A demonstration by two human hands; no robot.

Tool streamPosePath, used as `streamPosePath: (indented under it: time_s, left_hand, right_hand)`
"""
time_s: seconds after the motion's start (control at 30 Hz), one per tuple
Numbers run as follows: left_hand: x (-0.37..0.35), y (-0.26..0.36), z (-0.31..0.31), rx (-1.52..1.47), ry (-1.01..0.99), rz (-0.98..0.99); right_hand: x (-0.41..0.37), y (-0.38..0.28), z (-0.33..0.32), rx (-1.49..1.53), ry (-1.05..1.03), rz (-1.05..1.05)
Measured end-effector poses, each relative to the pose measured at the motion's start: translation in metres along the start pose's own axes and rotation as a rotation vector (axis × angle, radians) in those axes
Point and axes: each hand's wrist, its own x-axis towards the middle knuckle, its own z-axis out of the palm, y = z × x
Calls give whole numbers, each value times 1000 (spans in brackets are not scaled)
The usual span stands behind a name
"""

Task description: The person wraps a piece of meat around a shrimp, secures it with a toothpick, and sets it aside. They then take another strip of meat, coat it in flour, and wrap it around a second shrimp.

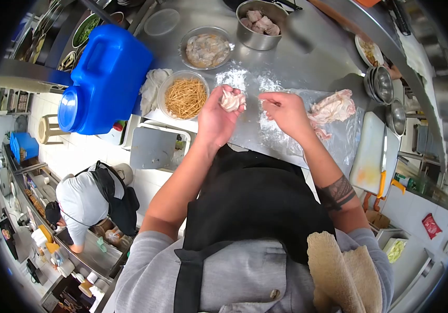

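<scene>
One pale lump (233,100) in left hand (219,118)

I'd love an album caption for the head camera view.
Left hand cradles a pale lump near a bowl of sticks, white powder dusting the metal counter.

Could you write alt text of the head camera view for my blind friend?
Seen from above, a left hand cups a pale lump over a metal counter, the right hand apart beside it. Around them are white powder, a tub of sticks, a pot of meat chunks and pale meat on plastic; a blue jug is to the left.
</scene>
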Motion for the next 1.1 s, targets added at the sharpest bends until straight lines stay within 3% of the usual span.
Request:
streamPosePath:
  time_s: [0.07,0.17,0.3,0.43,0.6,0.83,0.9,1.1]
  left_hand:
    - [1,0,-2,7,5,5]
    - [0,2,-1,22,8,24]
    - [-3,-4,5,13,21,30]
    - [-4,-10,13,36,18,50]
    - [-6,-9,25,147,-55,141]
    - [-5,-9,24,277,-171,217]
    - [-7,-7,25,372,-191,214]
    - [-6,-10,20,556,-217,134]
  right_hand:
    - [-9,17,-1,819,-63,346]
    - [-37,10,1,915,-78,336]
    - [-49,-27,2,719,-86,205]
    - [-43,-36,8,680,-77,220]
    - [-39,-45,8,384,-85,280]
    - [-40,-40,19,479,-23,242]
    - [-39,-38,18,375,28,119]
    - [-28,-36,15,252,-4,49]
